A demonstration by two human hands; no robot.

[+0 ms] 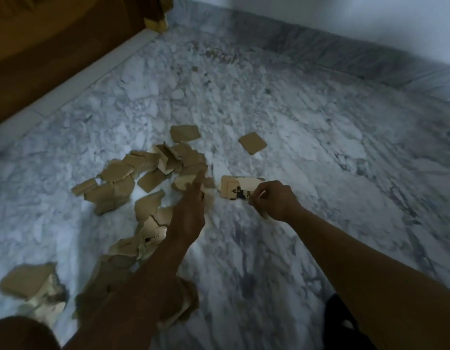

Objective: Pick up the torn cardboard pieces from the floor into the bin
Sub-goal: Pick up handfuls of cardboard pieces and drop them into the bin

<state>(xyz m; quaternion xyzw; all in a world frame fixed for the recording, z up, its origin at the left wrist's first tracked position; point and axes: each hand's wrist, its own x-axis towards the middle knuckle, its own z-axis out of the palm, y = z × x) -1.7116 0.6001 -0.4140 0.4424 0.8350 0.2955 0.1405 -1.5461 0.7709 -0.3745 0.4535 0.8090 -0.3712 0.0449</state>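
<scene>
Far left: wooden panel [42,46] with a white strip [80,82] along its foot, running back to the corner; bottom left, a large torn piece [26,281] lies on the marble floor [320,210], brown face up, ragged pale edge showing; right of it, the main scatter of torn cardboard pieces [117,170], overlapping, spread from the near edge up to mid-frame, all on the floor; left hand [188,210] reaches out over the scatter, fingers straight and released, gripping nothing; contact with the pieces below not clear, hand is blurred; just right of the scatter, a printed piece [231,188], pale with dark markings, flat or nearly flat on the floor; right hand [274,200] has it pinched at the right end, fingers curled in; beyond it, a lone square piece [252,142], apart from the rest; far right, grey skirting [370,59] under a pale wall [370,16].
</scene>
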